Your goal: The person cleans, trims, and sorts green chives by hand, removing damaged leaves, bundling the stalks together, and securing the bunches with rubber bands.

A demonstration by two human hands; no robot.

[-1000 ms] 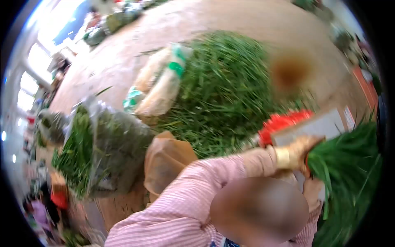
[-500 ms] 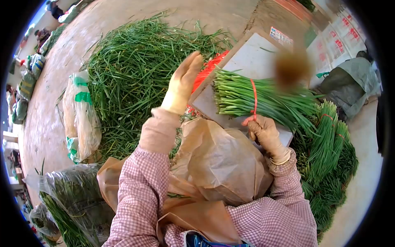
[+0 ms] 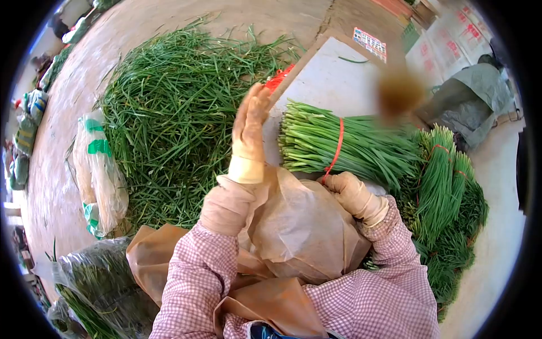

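A bundle of garlic chives (image 3: 361,144) lies on a pale board (image 3: 322,76), its cut ends facing left. Round its middle runs a red tie (image 3: 340,138). My right hand (image 3: 353,195), in a cream glove, is closed on the near end of this tie, just below the bundle. My left hand (image 3: 250,127), also gloved, is raised to the left of the bundle with its fingers stretched out and nothing in them. More red ties (image 3: 278,77) show in part at the board's left edge. A brown apron (image 3: 305,226) covers my lap.
Loose green leaves (image 3: 169,107) are heaped on the floor at left, beside a roll of clear plastic bags (image 3: 101,175). Tied bundles (image 3: 443,181) are piled at right. Plastic-wrapped greens (image 3: 104,277) stand at lower left, a dark green sack (image 3: 471,104) at upper right.
My left hand has shifted slightly down, its fingers now more upright. My right hand has moved down a little, drawing the tie's end towards me. The whole view has shifted slightly.
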